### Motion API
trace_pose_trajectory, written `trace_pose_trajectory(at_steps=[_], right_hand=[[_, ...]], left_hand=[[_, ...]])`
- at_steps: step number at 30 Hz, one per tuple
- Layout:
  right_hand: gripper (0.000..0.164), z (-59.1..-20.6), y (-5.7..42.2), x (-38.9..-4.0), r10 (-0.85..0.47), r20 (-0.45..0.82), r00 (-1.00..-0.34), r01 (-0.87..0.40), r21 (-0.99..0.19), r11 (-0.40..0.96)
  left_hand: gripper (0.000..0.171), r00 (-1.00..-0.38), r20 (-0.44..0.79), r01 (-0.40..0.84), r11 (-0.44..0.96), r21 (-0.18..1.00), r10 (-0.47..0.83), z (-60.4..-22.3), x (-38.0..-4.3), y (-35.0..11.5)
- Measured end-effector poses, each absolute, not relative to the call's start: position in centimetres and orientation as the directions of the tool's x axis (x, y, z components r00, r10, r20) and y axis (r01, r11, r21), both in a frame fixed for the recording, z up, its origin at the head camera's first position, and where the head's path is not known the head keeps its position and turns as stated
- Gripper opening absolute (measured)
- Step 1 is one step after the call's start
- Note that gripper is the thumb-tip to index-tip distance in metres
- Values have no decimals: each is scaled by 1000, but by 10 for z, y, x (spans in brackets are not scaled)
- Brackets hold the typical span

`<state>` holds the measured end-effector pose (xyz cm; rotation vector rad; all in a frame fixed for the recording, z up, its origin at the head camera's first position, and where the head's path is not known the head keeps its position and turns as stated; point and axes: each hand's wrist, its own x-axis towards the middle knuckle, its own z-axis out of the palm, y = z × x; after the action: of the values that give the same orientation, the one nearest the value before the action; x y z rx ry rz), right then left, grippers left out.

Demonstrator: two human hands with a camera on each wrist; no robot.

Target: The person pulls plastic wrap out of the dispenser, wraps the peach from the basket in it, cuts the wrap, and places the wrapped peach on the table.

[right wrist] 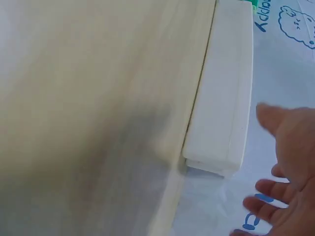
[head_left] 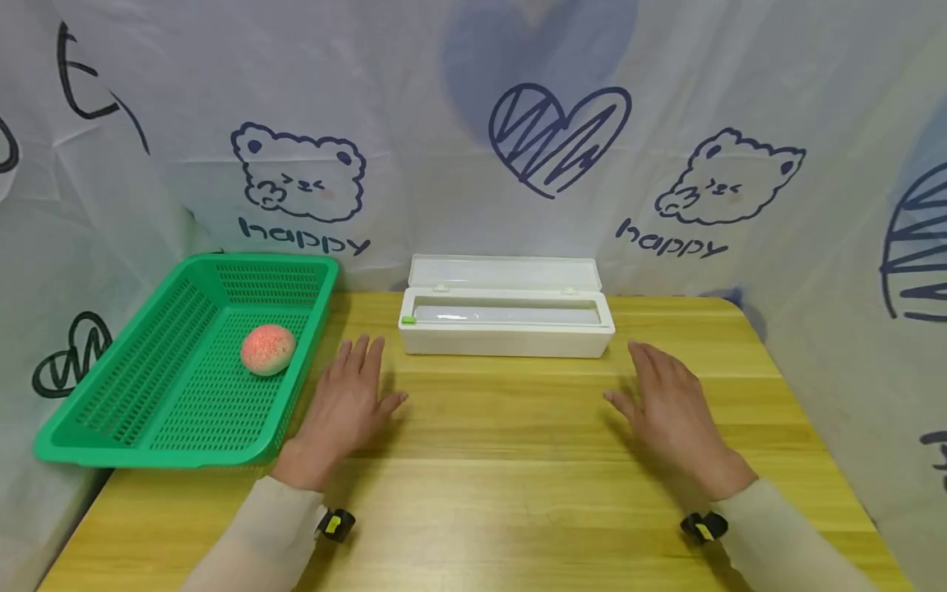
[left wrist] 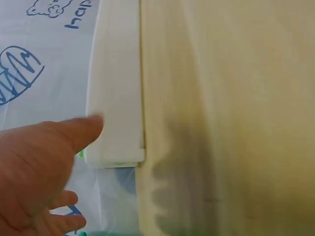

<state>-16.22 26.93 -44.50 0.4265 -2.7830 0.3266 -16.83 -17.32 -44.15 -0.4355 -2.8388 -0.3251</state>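
A long white box (head_left: 506,342) with its lid (head_left: 505,273) flipped up stands at the back middle of the table; a pale shiny roll, perhaps film, lies inside, and a small green tab shows at its left end. My left hand (head_left: 344,415) hovers in front of the box's left end, fingers spread and touching nothing. On the other side my right hand (head_left: 669,411) is held above the table near the box's right end, also holding nothing. Both wrist views show the box's front (left wrist: 118,88) apart from the fingers.
To the left, a green plastic basket (head_left: 299,403) holds a pink-and-white peach-like round thing (head_left: 268,350). The wooden table (head_left: 503,493) runs back to a white cloth (head_left: 429,181) with drawn bears and hearts. Each wrist carries a small black device (head_left: 336,524).
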Motion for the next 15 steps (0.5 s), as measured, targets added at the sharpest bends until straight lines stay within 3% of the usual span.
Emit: trace_pose_trajectory(at_steps=[4, 8, 11, 15], right_hand=[[53, -434, 269, -186, -258, 410, -875, -368, -216, 905], [38, -418, 267, -216, -235, 388, -891, -357, -279, 892], [35, -411, 265, -236, -227, 308, -924, -328, -331, 885], [33, -408, 263, -254, -240, 204, -949, -301, -363, 882]], left_hand=[[57, -889, 392, 352, 901, 253, 237, -429, -191, -167], [40, -874, 426, 371, 888, 273, 234, -417, -218, -159], [37, -878, 402, 383, 883, 272, 258, -409, -235, -153], [45, -925, 270, 345, 886, 310, 266, -401, -250, -146]])
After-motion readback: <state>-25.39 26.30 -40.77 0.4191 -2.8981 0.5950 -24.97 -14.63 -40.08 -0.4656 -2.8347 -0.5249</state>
